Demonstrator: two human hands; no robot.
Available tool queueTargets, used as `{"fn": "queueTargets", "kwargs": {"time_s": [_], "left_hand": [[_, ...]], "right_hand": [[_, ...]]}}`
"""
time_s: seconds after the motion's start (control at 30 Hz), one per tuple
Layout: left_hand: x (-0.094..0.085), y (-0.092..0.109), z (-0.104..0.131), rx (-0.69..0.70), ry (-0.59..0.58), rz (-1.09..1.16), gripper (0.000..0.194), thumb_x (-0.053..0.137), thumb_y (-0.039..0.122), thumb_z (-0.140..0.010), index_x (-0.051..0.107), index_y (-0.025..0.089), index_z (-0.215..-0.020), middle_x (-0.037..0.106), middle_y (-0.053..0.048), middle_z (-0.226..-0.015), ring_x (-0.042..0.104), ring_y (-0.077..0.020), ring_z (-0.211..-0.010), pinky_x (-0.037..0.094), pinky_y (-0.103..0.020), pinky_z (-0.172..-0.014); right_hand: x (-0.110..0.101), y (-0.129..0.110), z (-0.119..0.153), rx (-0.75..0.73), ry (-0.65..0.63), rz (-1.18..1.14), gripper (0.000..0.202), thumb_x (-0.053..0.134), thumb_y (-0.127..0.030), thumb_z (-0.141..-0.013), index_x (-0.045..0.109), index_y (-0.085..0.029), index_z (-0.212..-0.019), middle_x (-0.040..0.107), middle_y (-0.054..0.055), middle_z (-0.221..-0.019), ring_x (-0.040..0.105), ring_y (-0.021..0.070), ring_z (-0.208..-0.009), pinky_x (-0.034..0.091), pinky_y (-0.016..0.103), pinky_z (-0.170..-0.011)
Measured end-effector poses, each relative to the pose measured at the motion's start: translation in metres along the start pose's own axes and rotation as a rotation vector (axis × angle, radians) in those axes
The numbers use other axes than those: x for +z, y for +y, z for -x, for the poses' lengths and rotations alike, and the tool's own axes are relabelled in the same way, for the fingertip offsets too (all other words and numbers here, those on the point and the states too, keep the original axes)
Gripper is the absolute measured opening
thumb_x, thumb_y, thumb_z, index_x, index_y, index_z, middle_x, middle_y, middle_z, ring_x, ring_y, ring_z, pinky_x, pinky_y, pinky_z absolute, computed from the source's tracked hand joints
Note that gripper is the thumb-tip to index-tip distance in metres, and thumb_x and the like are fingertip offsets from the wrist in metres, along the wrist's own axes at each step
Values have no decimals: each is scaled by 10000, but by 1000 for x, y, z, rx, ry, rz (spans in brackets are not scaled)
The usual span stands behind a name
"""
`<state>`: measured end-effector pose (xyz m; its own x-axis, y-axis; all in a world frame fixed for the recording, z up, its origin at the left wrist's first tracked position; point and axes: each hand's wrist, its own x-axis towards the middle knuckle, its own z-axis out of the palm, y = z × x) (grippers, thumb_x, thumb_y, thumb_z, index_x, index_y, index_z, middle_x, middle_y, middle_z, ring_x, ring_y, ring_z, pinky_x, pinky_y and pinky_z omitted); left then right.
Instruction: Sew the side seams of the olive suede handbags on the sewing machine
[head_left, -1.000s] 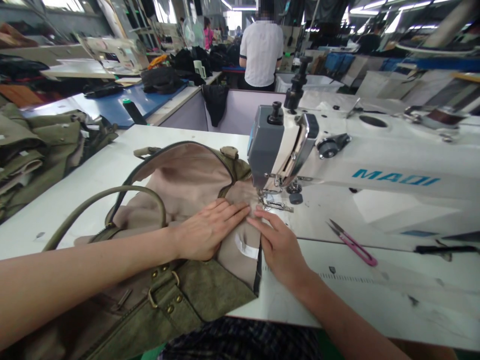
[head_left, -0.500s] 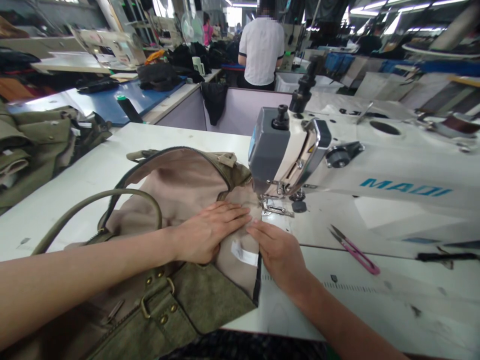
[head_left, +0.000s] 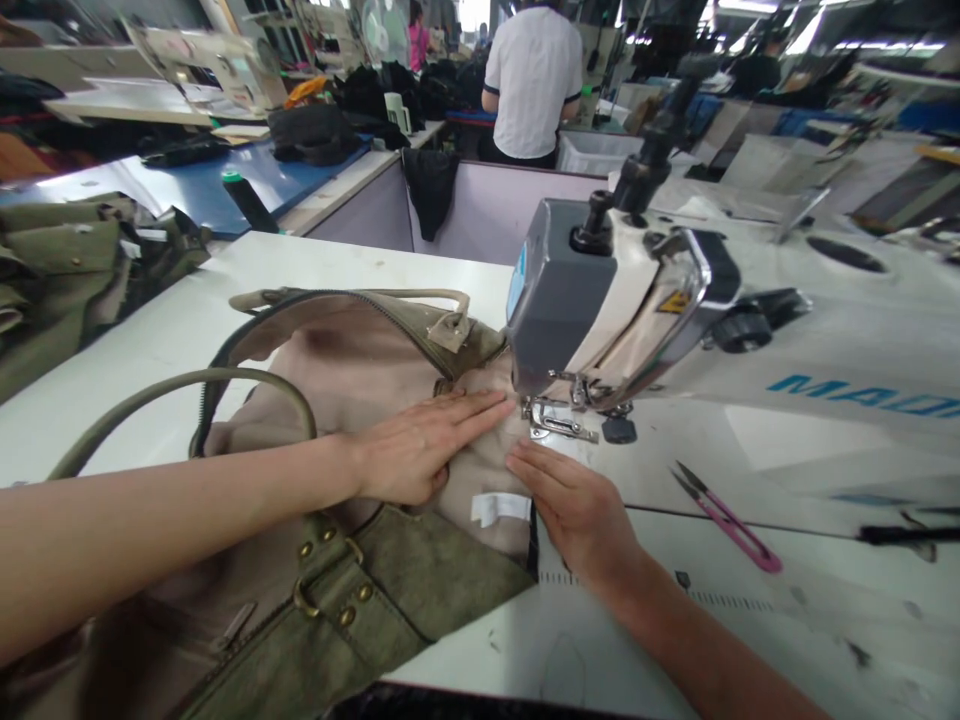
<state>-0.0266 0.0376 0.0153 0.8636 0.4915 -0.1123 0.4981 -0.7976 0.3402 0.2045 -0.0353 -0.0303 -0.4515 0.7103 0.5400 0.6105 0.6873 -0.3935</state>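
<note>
An olive-green bag (head_left: pixel 442 580) with a beige lining (head_left: pixel 345 370), brass rivets and a rolled handle (head_left: pixel 217 375) lies opened out on the sewing table. My left hand (head_left: pixel 416 445) rests flat on the lining, its fingertips just left of the presser foot (head_left: pixel 559 422). Close to the foot, my right hand (head_left: pixel 574 505) has its fingers together on the lining's right edge; the thumb is hidden. A white label (head_left: pixel 499 508) sits on the lining between the hands. The sewing machine (head_left: pixel 562 290) stands over the bag's right edge.
Pink-handled thread snips (head_left: pixel 731 525) lie on the table right of my right hand. More olive bag pieces (head_left: pixel 60 270) are heaped at the left. A dark thread cone (head_left: pixel 247 205) stands beyond the table. Farther back is a person in a white shirt (head_left: pixel 532 80).
The bag's edge has moved forward alongside the presser foot, with both hands going with it. My left fingertips are farther forward. The camera view has shifted, so the machine appears farther right.
</note>
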Motion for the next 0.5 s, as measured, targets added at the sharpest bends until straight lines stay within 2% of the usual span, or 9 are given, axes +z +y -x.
{"fn": "queueTargets", "kwargs": {"time_s": [0.07,0.13,0.27,0.4,0.5], "left_hand": [[-1,-4,-1,-7,33,19,1039,500,36,-635,-4,113,-1540,48,-169,-1618,142,-269,-1486,300,-426,-1170],[-2,-6,-1,24,33,24,1019,488,28,-637,22,111,-1540,25,-162,-1620,125,-264,-1490,287,-426,-1178],[0,-7,0,91,4,17,936,470,8,-646,185,152,-1527,140,-109,-1617,92,-254,-1495,179,-484,-1216],[1,-10,-2,84,-6,1,898,473,-6,-655,267,181,-1509,186,-79,-1610,83,-257,-1496,174,-499,-1214],[-1,-16,-8,95,-13,-8,898,482,-18,-651,283,182,-1504,211,-93,-1602,140,-256,-1488,180,-501,-1209]], "right_hand": [[-1,0,2,-21,14,-14,353,447,-48,-918,661,-160,-1176,713,122,-1145,638,225,-1148,562,376,-958],[-1,-1,3,-44,34,-10,328,450,-34,-913,670,-125,-1138,721,141,-1111,648,228,-1130,563,363,-957],[-3,-5,4,-42,53,14,307,443,-27,-912,676,-111,-1093,731,145,-1066,678,224,-1071,579,353,-931],[-2,-5,3,-40,35,29,321,431,-44,-920,669,-141,-1112,731,121,-1076,674,214,-1079,586,355,-919],[-1,-2,2,-38,6,43,330,443,-47,-914,669,-156,-1128,729,116,-1094,673,223,-1077,584,380,-922]]}}
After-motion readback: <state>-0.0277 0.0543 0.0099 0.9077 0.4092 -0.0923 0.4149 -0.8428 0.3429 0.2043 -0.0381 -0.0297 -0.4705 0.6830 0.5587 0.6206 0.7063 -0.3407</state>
